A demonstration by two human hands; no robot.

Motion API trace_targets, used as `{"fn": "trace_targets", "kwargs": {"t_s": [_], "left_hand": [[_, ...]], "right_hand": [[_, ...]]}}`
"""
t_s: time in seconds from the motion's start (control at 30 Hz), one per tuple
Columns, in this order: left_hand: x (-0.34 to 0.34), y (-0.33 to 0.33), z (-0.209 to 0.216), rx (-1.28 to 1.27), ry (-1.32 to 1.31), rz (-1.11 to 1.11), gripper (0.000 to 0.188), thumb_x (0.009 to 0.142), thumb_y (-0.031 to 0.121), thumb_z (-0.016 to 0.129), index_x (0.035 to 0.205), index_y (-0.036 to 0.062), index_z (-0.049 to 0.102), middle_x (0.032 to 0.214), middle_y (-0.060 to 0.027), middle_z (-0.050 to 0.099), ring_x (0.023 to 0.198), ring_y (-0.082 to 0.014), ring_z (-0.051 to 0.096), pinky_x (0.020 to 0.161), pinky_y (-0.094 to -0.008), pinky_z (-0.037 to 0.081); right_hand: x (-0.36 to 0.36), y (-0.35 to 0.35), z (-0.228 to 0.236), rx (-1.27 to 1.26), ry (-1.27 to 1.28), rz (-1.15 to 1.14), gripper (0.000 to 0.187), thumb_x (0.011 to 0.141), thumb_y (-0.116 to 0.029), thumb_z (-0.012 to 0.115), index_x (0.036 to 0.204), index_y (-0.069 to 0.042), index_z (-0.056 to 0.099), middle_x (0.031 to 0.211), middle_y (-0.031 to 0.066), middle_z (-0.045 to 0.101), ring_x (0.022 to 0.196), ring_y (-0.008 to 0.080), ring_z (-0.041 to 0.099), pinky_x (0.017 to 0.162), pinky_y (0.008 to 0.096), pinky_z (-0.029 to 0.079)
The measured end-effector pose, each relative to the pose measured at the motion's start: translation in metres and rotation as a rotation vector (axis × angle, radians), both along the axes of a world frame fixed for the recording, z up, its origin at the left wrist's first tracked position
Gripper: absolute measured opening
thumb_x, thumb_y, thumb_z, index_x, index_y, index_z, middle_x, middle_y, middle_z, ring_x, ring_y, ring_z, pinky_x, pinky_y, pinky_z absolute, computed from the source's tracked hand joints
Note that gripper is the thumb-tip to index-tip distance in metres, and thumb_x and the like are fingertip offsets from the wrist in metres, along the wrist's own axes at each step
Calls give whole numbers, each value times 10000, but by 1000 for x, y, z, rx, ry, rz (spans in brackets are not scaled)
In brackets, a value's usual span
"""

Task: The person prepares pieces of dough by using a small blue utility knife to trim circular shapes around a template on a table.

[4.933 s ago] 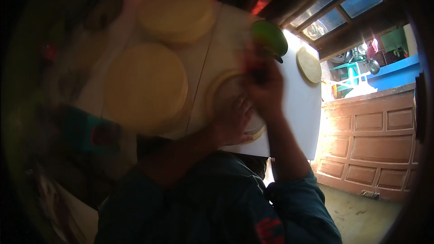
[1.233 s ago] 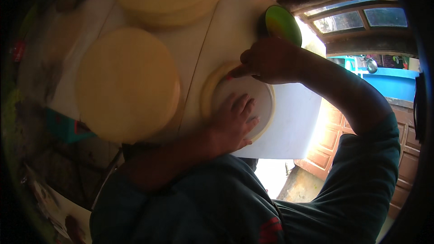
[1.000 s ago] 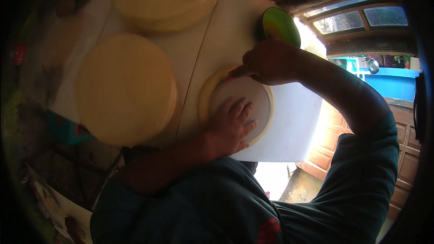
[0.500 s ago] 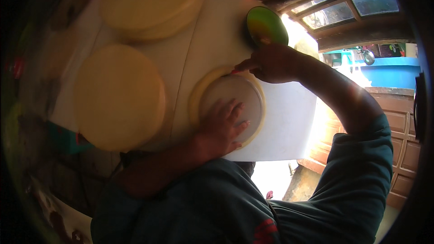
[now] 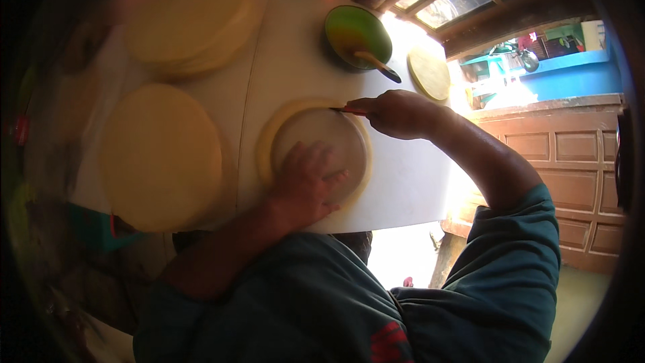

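Note:
My left hand (image 5: 308,178) lies with spread fingers on a round, greyish disc (image 5: 319,129), like a flat lid or plate. Under the disc is a slightly wider pale-yellow round sheet (image 5: 266,144), which looks like dough; its edge shows all around. At the far rim of the disc, my right hand (image 5: 405,115) grips a small knife (image 5: 352,111) with a red handle, its dark blade pointing left. Blade and sheet edge meet or nearly so; contact is hard to make out.
On the white table (image 5: 416,175), a thick stack of pale-yellow rounds (image 5: 161,158) stands at left, another stack (image 5: 185,20) behind it. A green bowl (image 5: 346,27) at the back holds a utensil with a wooden handle (image 5: 371,60). A yellow disc (image 5: 428,75) lies at the right edge.
The view has shifted, so the table's things appear further left. Relative to the disc, the knife has moved a little rightward along the far rim. My left hand stays on the disc.

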State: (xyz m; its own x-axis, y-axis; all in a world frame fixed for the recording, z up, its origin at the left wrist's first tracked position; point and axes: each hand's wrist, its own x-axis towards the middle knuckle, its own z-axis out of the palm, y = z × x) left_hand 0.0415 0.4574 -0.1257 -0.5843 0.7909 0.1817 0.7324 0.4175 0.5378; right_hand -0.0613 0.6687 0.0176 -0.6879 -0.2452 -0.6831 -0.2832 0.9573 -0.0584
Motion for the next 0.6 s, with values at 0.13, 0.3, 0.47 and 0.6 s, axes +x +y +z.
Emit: {"fn": "trace_targets", "kwargs": {"t_s": [0.13,0.3,0.47,0.6], "left_hand": [[-1,1,8,-57,61,-8,613,836,516,722,1346,188,631,1530,-220,397,1422,-436,355,1152,-641,265],[-3,4,2,-54,105,-2,556,857,464,695,1328,172,643,1491,-230,450,1376,-439,414,1127,-623,310],[-15,12,-2,-241,283,-42,489,843,355,670,1299,180,659,1395,-183,564,1276,-375,513,1034,-561,426],[-23,15,-12,-301,309,-69,478,827,350,704,1274,184,671,1346,-143,600,1238,-356,537,1022,-535,447]], "right_hand": [[25,17,-4,-56,-41,-202,487,1019,-100,428,1466,-252,542,1080,208,724,954,364,710,919,462,534],[62,29,-8,-160,-22,-339,492,1015,-116,453,1496,-212,499,1179,222,704,1013,360,703,925,456,534],[93,27,-10,-118,-28,-476,594,949,-100,522,1532,-173,431,1098,210,710,944,350,702,875,439,545],[105,3,16,-142,-161,-660,699,887,-34,529,1556,-171,377,885,155,665,692,233,672,632,369,559]]}}
